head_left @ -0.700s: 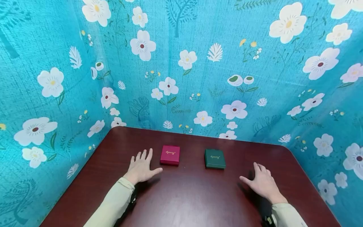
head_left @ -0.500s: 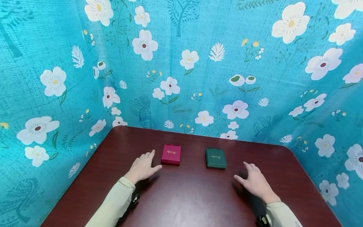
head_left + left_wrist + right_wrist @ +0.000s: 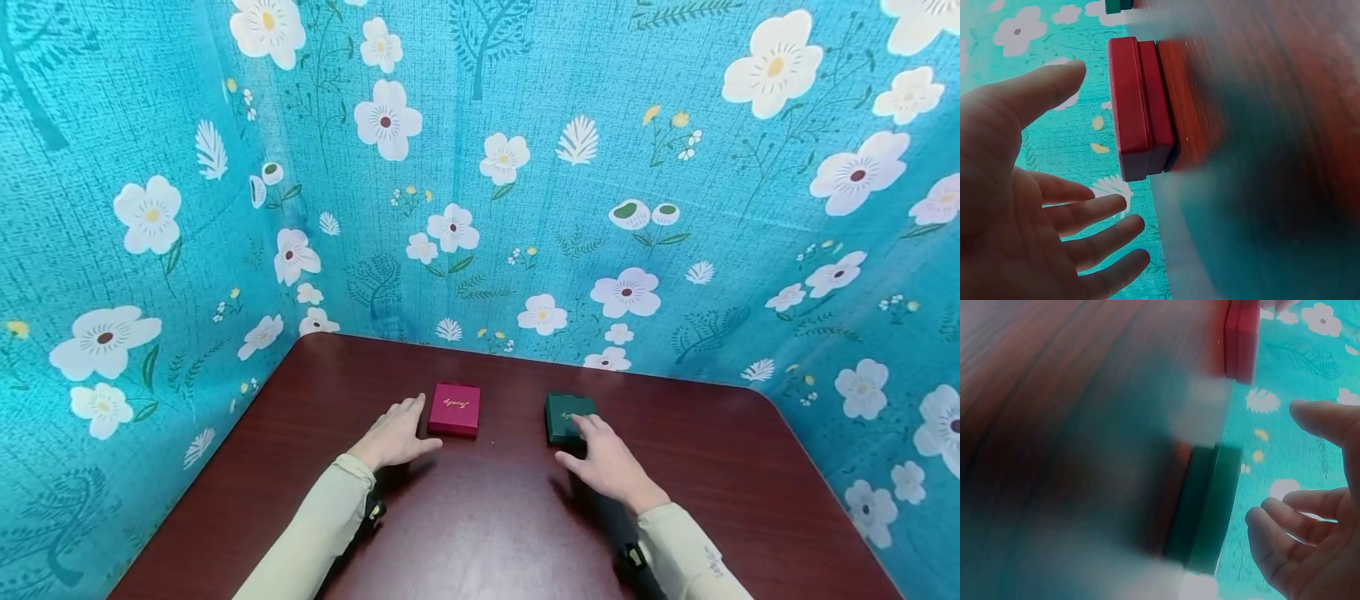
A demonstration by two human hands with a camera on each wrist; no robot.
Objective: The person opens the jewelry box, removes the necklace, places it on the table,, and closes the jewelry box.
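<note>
A magenta-red gift box (image 3: 454, 410) with gold lettering lies on the table. My left hand (image 3: 393, 435) hovers just left of it, thumb spread from the fingers. In the left wrist view a gap separates the red box (image 3: 1134, 103) from the fingertips. To the right lies a dark green gift box (image 3: 562, 414), also lettered in gold. My right hand (image 3: 609, 460) is at its near right side and covers its lower right part in the head view. The right wrist view shows the green box (image 3: 1207, 506) between neither thumb nor fingers; that hand holds nothing.
Both boxes rest on a dark reddish-brown table (image 3: 480, 517) with rounded far corners. A turquoise cloth (image 3: 480, 192) printed with white flowers hangs behind the table and along its sides. Dark wrist cameras sit under both pale sleeves (image 3: 311, 525).
My right hand has moved left from the open table up to the green box. The left hand has shifted slightly right, closer to the red box. Both boxes stay where they were.
</note>
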